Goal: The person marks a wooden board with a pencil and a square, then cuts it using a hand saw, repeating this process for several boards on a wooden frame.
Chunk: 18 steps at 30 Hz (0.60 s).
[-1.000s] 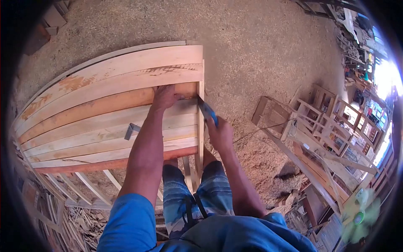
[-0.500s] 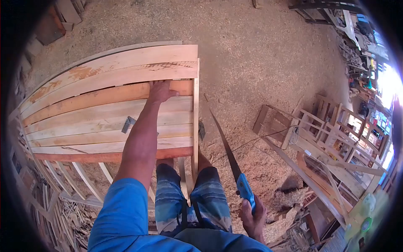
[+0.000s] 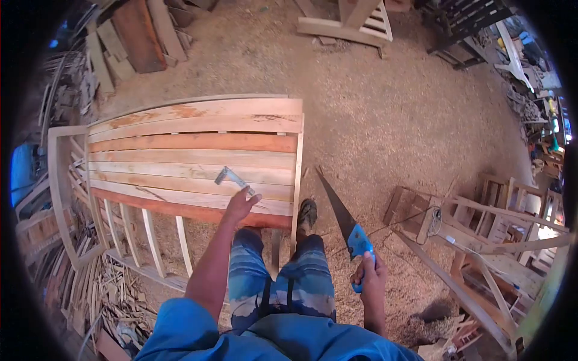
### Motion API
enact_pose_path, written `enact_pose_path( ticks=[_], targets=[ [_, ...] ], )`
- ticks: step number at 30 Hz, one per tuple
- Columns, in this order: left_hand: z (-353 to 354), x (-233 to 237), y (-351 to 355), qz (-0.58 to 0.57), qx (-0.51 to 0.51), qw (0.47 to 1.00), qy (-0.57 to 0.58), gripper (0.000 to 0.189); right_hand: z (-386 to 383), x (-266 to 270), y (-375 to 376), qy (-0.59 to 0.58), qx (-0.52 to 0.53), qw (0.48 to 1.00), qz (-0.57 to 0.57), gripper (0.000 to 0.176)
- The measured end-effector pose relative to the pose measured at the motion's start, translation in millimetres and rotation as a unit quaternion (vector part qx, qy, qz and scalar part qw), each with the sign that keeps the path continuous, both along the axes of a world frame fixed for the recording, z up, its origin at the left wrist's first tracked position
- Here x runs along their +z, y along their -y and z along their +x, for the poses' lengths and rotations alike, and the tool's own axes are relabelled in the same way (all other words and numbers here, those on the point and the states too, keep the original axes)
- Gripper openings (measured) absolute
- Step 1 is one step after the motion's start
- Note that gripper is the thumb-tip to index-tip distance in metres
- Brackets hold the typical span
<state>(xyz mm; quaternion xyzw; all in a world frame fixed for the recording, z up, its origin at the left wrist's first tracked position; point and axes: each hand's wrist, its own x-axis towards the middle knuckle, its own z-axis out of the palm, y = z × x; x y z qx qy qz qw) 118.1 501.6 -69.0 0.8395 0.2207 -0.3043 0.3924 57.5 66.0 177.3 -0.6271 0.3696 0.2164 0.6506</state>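
My right hand (image 3: 371,275) grips the blue handle of a handsaw (image 3: 338,206), whose long dark blade points forward and slightly left, over the floor. On the wooden slats (image 3: 198,161) of a long framed piece in front of me lies a try square (image 3: 231,176), its metal blade angled toward me. My left hand (image 3: 241,206) is over the near slats with thumb and fingers apart, fingertips right at the near end of the square's blade. The slats run left to right and end at an upright edge strip (image 3: 298,174) on the right.
Bare frame ribs (image 3: 152,240) extend from the slatted piece toward me. Scrap wood (image 3: 99,301) is heaped at lower left, with boards (image 3: 147,36) leaning at the back left. Wooden frames (image 3: 481,240) crowd the right side. Shavings cover the floor (image 3: 385,114).
My left hand has come back toward me from the far slats to the try square. The handsaw stays in my right hand, which is raised a little forward. The view has shifted.
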Motion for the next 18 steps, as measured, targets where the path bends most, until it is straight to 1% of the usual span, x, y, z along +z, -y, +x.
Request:
enact_pose_path(
  ticks=[2,3,5,6,7,9,12,13,15,16,17,18],
  targets=[
    [-20.6,66.8,20.2,-0.098,0.128,0.987,0.010,0.083,-0.8,12.6,15.9,0.005,-0.085,0.988,0.130,0.036],
    [-27.6,90.6,33.4,-0.148,0.203,0.968,0.019,0.082,1.2,23.2,20.9,-0.024,-0.117,0.976,0.184,0.039],
    [-29.7,132.3,67.9,-0.254,0.340,0.904,0.045,0.081,-3.9,30.5,36.6,-0.048,-0.152,0.929,0.333,0.039],
    [-23.6,160.7,88.3,-0.323,0.379,0.866,0.040,0.082,-8.6,32.2,41.3,-0.060,-0.169,0.897,0.403,0.039],
    [-16.9,184.3,109.9,-0.391,0.413,0.822,0.035,0.083,-11.8,36.2,42.6,-0.065,-0.159,0.883,0.437,0.038],
    [-5.9,205.9,143.9,-0.552,0.420,0.720,0.021,0.084,-19.0,44.4,40.2,-0.073,-0.137,0.851,0.502,0.038],
    [22.2,261.6,184.7,-0.681,0.433,0.590,0.023,0.077,-33.2,54.5,24.0,-0.103,-0.122,0.803,0.574,0.039],
    [30.6,269.8,189.4,-0.690,0.435,0.577,0.037,0.074,-40.2,49.1,20.8,-0.105,-0.111,0.774,0.614,0.040],
    [45.6,284.8,191.2,-0.708,0.442,0.547,0.063,0.070,-48.8,50.3,6.8,-0.119,-0.106,0.785,0.598,0.037],
    [49.0,286.8,186.8,-0.712,0.429,0.552,0.075,0.068,-52.4,49.7,1.6,-0.127,-0.105,0.790,0.590,0.035],
    [50.1,287.9,181.0,-0.713,0.417,0.557,0.086,0.066,-57.2,35.8,0.7,-0.152,-0.114,0.750,0.633,0.031],
    [47.7,291.3,176.5,-0.714,0.405,0.563,0.094,0.065,-59.9,29.3,-1.0,-0.160,-0.113,0.758,0.623,0.031]
  ],
)
